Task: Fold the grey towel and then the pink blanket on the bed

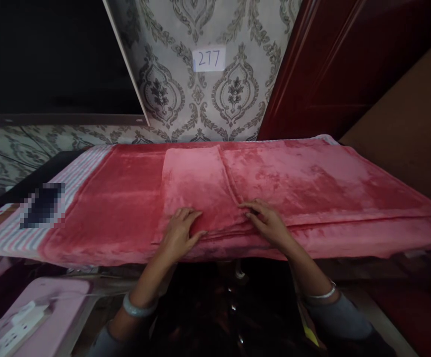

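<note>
A pink-red plush blanket (304,183) lies partly folded on a darker red plush layer (118,198). Its left part is turned over into a lighter panel (193,173), with a raised edge running down towards my right hand. My left hand (180,230) rests on the panel's near left corner, thumb spread away from the fingers. At the lower end of the raised edge, my right hand (269,223) has its fingertips and thumb close together on the blanket's fabric. Some of the right fingers are hidden.
Striped cloth (77,171) shows under the plush layer at the left. A pixelated dark object (43,206) lies there. Behind are a large screen (51,59), a wall label (209,59) and a dark red panel (323,64). A power strip (24,329) sits on a pink stool (62,292).
</note>
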Demonstrator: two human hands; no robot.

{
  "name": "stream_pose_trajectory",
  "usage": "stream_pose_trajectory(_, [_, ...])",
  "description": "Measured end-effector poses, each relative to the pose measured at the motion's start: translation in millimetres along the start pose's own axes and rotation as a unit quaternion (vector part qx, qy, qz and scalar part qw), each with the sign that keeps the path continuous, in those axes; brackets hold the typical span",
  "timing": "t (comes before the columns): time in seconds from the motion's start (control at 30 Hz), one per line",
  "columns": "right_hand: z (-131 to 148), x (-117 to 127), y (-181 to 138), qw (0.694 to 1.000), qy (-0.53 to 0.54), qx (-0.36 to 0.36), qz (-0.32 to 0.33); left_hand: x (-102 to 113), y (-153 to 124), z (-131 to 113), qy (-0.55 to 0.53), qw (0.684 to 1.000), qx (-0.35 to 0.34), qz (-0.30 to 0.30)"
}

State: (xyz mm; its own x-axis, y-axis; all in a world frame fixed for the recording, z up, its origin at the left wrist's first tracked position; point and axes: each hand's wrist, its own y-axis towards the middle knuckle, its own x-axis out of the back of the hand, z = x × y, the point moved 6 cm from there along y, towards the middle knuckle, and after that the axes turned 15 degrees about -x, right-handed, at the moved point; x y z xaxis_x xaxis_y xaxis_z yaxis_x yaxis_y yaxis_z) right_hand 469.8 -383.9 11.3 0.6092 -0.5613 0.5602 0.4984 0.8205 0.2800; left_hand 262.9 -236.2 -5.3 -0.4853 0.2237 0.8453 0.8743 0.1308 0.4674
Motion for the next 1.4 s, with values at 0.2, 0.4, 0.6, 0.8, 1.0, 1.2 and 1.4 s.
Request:
stream_pose_trajectory(0.2, [8.4, 4.0, 3.0, 0.998, 0.017, 0.025, -0.057, 1.1, 1.8, 2.3, 0.016, 0.999, 0.023, -0.016])
stream_pose_trajectory(0.4, [-3.7, -2.3, 2.1, 0.997, 0.048, 0.023, -0.055, 6.3, 4.2, -3.7, 0.094, 0.992, 0.008, -0.079])
stream_pose_trajectory(0.6, [-8.0, -2.4, -13.3, 0.993, -0.007, 0.091, -0.076, 4.3, -1.7, -23.5, 0.167, 0.98, -0.084, -0.071])
stream_pose_trajectory(0.8, [-25.1, -13.6, -33.2, 0.986, -0.033, 0.126, -0.101, -9.1, -8.1, -28.8, 0.173, 0.98, -0.091, -0.035])
stream_pose_trajectory(1.0, [-28.3, -19.1, -40.4, 0.983, -0.034, 0.129, -0.128, -2.3, -12.9, -32.7, 0.139, 0.982, -0.105, -0.07])
stream_pose_trajectory(1.2, [-21.6, -24.2, -45.3, 0.975, -0.047, 0.157, -0.152, 0.5, -15.3, -24.4, 0.076, 0.995, -0.064, -0.033])
stream_pose_trajectory(1.4, [-28.3, -33.0, -46.5, 0.976, -0.048, 0.142, -0.158, 22.8, 32.5, 3.0, -0.058, 0.997, -0.015, 0.042])
